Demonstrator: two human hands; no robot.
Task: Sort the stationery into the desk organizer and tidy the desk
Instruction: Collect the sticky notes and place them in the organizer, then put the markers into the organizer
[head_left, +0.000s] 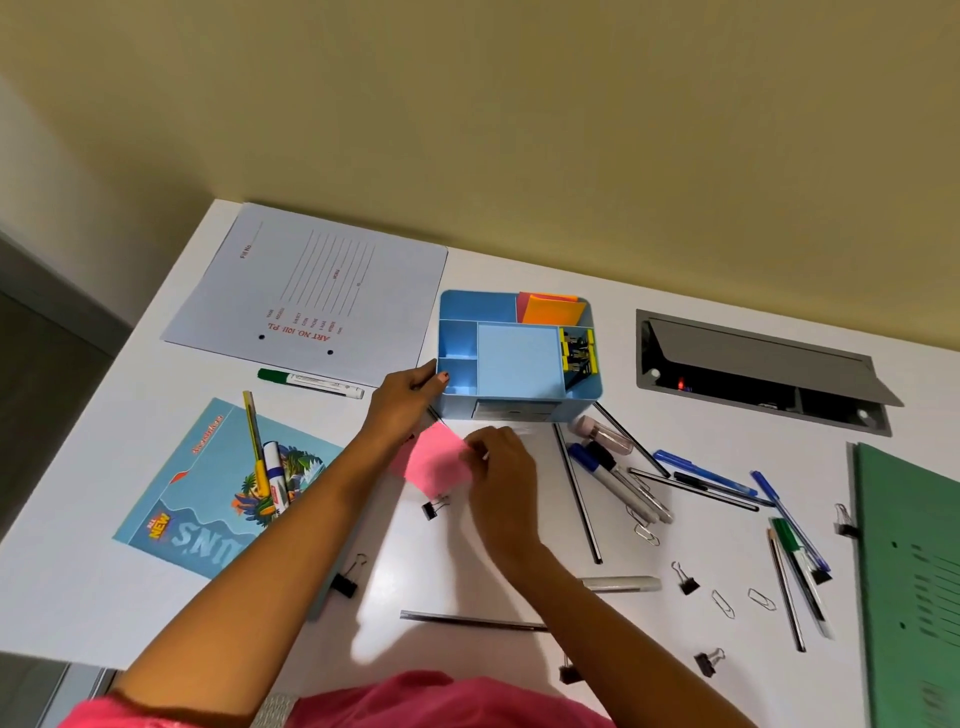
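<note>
The left hand (410, 397) gripped the nine-o'clock wall of the blue desk organizer (579, 408), while the right hand (501, 467) pinched a pink sticky-note pad (431, 460) at its seven o'clock.

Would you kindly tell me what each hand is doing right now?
Left hand: grips the left wall of the blue desk organizer.
Right hand: pinches the pink sticky notes.
</note>
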